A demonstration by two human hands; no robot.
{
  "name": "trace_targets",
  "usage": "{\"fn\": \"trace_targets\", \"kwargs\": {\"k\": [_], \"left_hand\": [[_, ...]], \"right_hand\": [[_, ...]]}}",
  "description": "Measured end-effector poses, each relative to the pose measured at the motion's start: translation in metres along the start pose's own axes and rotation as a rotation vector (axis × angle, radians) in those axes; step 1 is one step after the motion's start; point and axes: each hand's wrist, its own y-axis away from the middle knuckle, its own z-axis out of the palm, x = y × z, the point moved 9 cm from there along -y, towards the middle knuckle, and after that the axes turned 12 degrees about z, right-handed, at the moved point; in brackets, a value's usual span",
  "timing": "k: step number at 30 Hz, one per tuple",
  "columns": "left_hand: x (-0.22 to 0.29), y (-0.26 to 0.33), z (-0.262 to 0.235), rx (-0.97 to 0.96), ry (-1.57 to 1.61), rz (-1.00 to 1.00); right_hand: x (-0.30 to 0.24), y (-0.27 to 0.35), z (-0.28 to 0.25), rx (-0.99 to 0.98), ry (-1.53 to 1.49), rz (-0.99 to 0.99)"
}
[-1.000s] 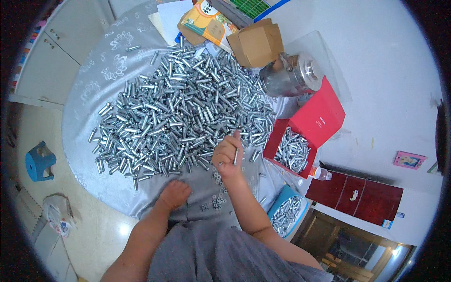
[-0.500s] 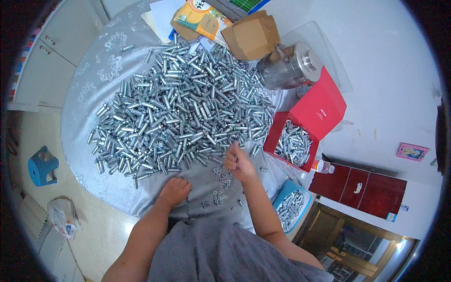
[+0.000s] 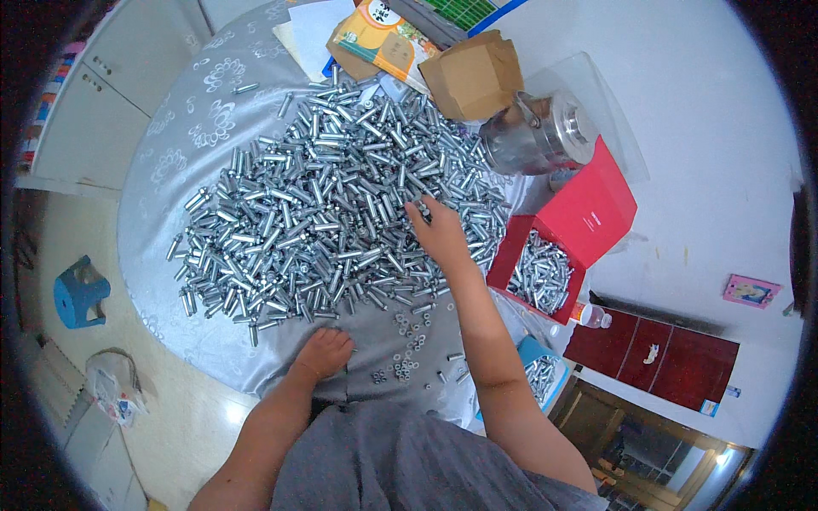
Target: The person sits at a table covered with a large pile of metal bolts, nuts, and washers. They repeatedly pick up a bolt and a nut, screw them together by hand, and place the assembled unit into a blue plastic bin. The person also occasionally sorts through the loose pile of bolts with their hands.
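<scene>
A large heap of silvery sleeve-type anchor bolts (image 3: 315,204) covers the grey patterned tablecloth (image 3: 170,281). Over the heap's right part, my right hand (image 3: 440,234) reaches down with thumb and forefinger apart, their tips at the bolts. Curled on the cloth close to the table's near edge is my left hand (image 3: 324,351); whatever its fingers hold is hidden. Between my forearms lie loose washers (image 3: 414,342) and a small cluster of nuts (image 3: 379,376). A few separate bolts (image 3: 456,358) rest beside my right forearm.
Right of the heap stand an open red box (image 3: 503,255) and a blue bin (image 3: 532,349), both holding bolts. Behind are a metal kettle (image 3: 537,136), an opened cardboard box (image 3: 473,75) and a yellow package (image 3: 388,43). A blue stool (image 3: 81,294) stands on the floor at left.
My right hand has moved away from me, from the heap's near edge onto the bolts, and its fingers have spread. The left hand stays on the cloth. The view has shifted slightly.
</scene>
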Motion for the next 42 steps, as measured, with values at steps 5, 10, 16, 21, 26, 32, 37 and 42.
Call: {"fn": "trace_targets", "kwargs": {"k": [5, 10, 16, 21, 26, 32, 37, 42], "left_hand": [[-0.001, 0.0, 0.002, -0.054, 0.024, -0.017], [-0.001, -0.001, 0.0, 0.006, 0.02, 0.006], [-0.003, -0.001, 0.008, -0.115, 0.076, -0.026], [-0.004, 0.002, 0.016, -0.133, 0.104, -0.036], [0.0, 0.0, 0.003, -0.069, 0.026, -0.013], [0.001, 0.001, -0.002, -0.006, -0.017, 0.006], [0.002, -0.004, -0.01, 0.002, -0.01, 0.001], [0.001, -0.003, -0.009, -0.019, -0.012, -0.011]], "right_hand": [[0.009, -0.002, 0.014, -0.016, 0.305, 0.044], [0.009, -0.008, 0.023, -0.136, 0.284, 0.119], [0.02, -0.009, 0.021, -0.105, 0.078, 0.179], [0.04, -0.001, 0.015, -0.124, -0.401, 0.285], [0.038, 0.014, 0.031, -0.407, -1.233, 0.494], [-0.012, 0.038, 0.06, -0.664, -1.324, 0.61], [-0.006, 0.017, 0.068, -0.373, -0.495, 0.428], [-0.045, 0.011, 0.077, -0.265, 0.318, -0.062]]}}
